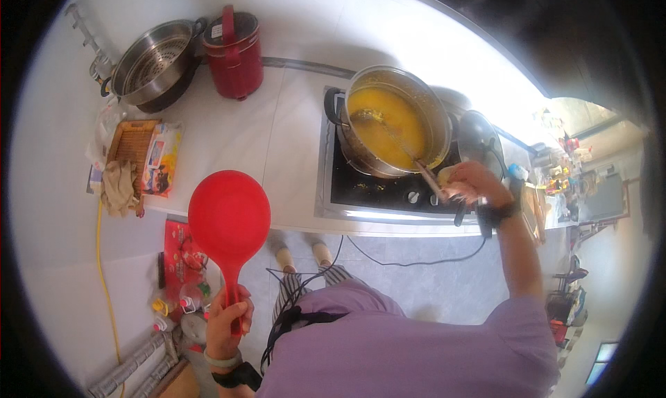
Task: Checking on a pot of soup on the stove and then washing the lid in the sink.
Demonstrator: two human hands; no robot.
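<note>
My left hand grips the handle of a red plastic ladle, held up in front of the counter's edge. My right hand, slightly blurred, is closed around the handle of a long metal ladle. That ladle's bowl rests in the yellow liquid inside a deep stainless-steel pot. The pot stands on a black cooktop with knobs along its front. Yellow bits lie on the cooktop below the pot. What my right hand's palm covers is hidden.
A dark red lidded container and a steamer pot stand at the back left. A woven basket with a cloth glove lies at left. Beside the cooktop's right is a glass lid. Black cables hang before the counter.
</note>
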